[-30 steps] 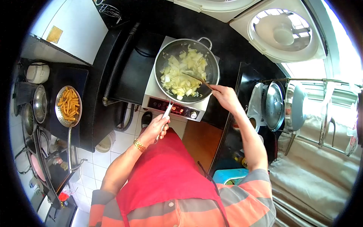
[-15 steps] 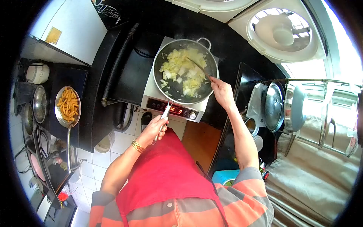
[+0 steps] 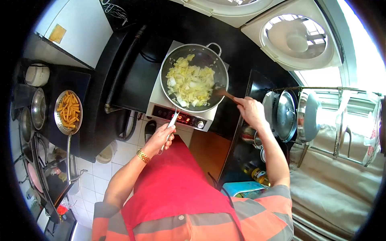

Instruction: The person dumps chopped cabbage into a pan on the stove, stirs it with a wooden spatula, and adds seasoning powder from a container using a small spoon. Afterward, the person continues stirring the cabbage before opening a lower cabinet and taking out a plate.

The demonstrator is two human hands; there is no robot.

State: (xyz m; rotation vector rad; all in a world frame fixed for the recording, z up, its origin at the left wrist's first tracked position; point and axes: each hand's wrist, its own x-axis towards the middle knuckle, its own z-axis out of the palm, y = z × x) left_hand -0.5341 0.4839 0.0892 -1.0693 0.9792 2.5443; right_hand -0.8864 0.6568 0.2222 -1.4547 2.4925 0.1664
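A wok (image 3: 194, 49) rests on a white induction cooker (image 3: 154, 101) whose red display is lit. Inside it lies chopped cabbage (image 3: 192, 82), pale green and white, heaped from the centre toward the near side. My left hand (image 3: 161, 138) is closed round the wok's handle (image 3: 173, 119) at the near side. In my right hand (image 3: 252, 112) is the handle of a brown wooden spatula (image 3: 226, 94). The spatula's blade is inside the wok at the right wall, beside the cabbage, and partly hard to make out.
To the left, a long-handled strainer (image 3: 58, 120) holds orange-yellow fried strips (image 3: 69, 108) on a dark counter. A rack (image 3: 341, 89) with hanging lids and pans stands at the right. Near my right elbow are an oil bottle (image 3: 260, 176) and a blue container (image 3: 237, 187).
My right hand has moved right and down, drawing the spatula from the wok's middle to its right wall. The cabbage is gathered into one heap. My left hand keeps its hold on the handle.
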